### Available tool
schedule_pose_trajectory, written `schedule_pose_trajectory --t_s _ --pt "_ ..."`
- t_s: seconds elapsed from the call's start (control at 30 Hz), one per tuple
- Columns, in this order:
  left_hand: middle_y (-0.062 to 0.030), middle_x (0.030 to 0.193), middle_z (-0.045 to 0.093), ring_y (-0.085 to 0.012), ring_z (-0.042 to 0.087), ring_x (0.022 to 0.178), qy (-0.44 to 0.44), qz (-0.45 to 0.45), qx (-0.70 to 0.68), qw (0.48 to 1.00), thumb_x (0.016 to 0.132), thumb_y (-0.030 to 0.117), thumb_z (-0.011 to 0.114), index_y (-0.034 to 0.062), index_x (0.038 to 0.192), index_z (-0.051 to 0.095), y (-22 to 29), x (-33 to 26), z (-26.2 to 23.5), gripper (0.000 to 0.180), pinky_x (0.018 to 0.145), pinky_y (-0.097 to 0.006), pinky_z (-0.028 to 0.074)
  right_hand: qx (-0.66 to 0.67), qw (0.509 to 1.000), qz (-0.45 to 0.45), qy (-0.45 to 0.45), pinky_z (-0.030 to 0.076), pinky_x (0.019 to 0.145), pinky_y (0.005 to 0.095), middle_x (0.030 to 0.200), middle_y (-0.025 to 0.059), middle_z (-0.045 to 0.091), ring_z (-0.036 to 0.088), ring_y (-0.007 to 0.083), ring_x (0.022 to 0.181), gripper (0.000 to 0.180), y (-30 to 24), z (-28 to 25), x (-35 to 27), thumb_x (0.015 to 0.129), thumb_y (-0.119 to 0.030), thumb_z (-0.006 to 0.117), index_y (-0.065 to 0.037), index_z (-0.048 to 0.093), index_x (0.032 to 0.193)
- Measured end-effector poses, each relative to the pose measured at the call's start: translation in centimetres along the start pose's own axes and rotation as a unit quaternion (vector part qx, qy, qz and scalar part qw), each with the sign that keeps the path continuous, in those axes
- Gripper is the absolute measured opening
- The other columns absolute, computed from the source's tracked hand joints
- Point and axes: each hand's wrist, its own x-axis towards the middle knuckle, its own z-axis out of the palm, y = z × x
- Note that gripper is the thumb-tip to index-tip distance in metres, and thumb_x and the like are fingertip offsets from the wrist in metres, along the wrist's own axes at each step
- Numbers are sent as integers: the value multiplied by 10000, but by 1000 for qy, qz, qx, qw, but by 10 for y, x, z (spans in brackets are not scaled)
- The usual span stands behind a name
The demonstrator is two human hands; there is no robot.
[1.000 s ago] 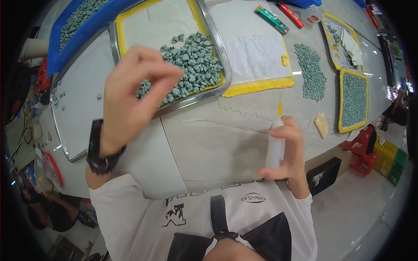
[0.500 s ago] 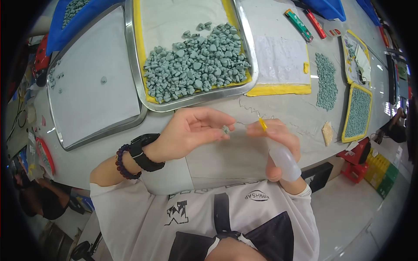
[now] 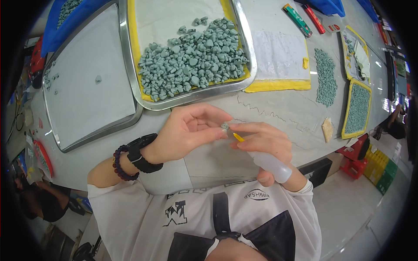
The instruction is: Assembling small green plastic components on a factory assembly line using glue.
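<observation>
My left hand [image 3: 191,128], with a black watch and a bead bracelet at its wrist, pinches a small grey-green piece [image 3: 225,126] between thumb and fingertips. My right hand [image 3: 267,141] is wrapped round a translucent white squeeze bottle [image 3: 274,167] with a yellow tip. That tip points up and left, close to the small piece; whether they touch I cannot tell. The fingertips of both hands nearly meet at the piece. Just beyond them stands a metal tray [image 3: 191,100] lined with white and yellow cloth, holding a heap of similar grey-green pieces [image 3: 196,58].
Left of the heap, another metal tray [image 3: 87,87] with white paper carries a few pieces. A cloth pad [image 3: 281,61] edged in yellow, green and red boxes [image 3: 297,20], a spread of tiny green pieces [image 3: 325,78] and a yellow-rimmed tray [image 3: 357,111] lie to the right.
My right hand has moved left with the squeeze bottle, bringing its yellow tip next to the small piece. My left hand keeps its pinch, almost in place.
</observation>
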Motion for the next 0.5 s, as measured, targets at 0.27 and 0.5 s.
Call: schedule_pose_trajectory --t_s 0.27,0.5 --pt "-99 1069 602 -130 620 931 2 9 32 999 847 -62 588 -49 1128 547 -2 1 1 284 825 -261 514 -22 1000 6 12 540 707 382 756 127 654 664 346 895 395 0 1 -3 879 -357 524 25 618 906" --pt "-95 1061 602 -128 615 939 1 9 33 999 841 -64 597 -47 1122 549 -2 0 1 286 832 -261 511 -42 999 31 -13 548 723 412 753 141 675 646 356 937 491 -3 0 -2 923 -439 417 16 599 899"
